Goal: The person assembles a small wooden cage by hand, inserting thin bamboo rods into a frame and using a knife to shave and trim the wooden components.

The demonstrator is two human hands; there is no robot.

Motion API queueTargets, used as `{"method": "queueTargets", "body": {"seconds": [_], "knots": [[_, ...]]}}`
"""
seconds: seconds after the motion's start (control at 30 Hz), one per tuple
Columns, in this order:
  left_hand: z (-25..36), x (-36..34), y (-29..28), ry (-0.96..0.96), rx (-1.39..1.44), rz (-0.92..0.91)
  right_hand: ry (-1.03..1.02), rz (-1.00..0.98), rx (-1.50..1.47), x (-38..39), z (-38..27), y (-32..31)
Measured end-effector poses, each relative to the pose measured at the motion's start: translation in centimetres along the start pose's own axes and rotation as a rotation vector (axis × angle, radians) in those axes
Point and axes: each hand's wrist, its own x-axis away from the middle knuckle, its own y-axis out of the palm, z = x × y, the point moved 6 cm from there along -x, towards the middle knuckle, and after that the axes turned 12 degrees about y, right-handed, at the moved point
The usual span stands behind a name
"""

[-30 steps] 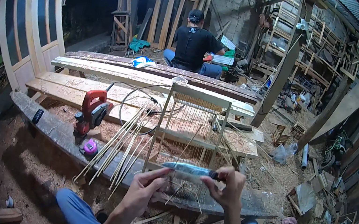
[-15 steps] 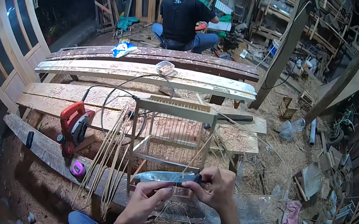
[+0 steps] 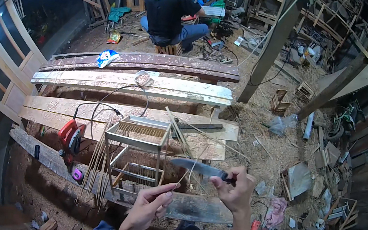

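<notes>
A knife (image 3: 197, 167) with a dark handle is gripped in my right hand (image 3: 235, 192), its broad blade pointing left. Between the fingertips of my left hand (image 3: 148, 206) I pinch a thin wooden strip (image 3: 183, 177), which slants up toward the blade. A pale curled sliver shows by the blade; I cannot tell whether blade and strip touch. Just beyond my left hand stands a small slatted wooden frame (image 3: 135, 143), with thin rods across its top and lower part.
Long thin sticks (image 3: 97, 164) lean over a weathered plank (image 3: 197, 208). Left of them are a red power tool (image 3: 68, 137) and a pink tape measure (image 3: 77, 174). Shaving-covered boards (image 3: 64, 105) lie beyond. A person in black (image 3: 166, 17) sits at the back. A post (image 3: 273, 47) stands at right.
The knife has moved up and right, away from my left hand, and the strip now shows plainly. My view has shifted, and the wooden frame appears farther left and more from above.
</notes>
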Motion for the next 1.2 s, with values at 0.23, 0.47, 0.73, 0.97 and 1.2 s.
{"method": "queueTargets", "body": {"seconds": [0.23,0.47,0.73,0.97,1.2], "knots": [[-1.7,-0.5,4.0,-0.035,-0.057,0.011,-0.18,-0.138,0.002,0.1,-2.7,-0.6],[-3.1,-0.4,1.0,-0.035,-0.078,0.01,-0.014,-0.002,0.054,-1.3,3.4,-1.5],[-4.6,0.1,-2.7,0.009,-0.072,0.065,0.016,0.019,-0.057,3.1,4.2,0.9],[-7.6,0.2,-5.4,-0.001,-0.076,-0.024,-0.139,-0.214,-0.069,8.1,-1.2,9.1],[-10.2,0.8,-11.2,0.045,-0.109,-0.031,-0.174,-0.168,-0.078,12.2,0.5,14.3]]}}
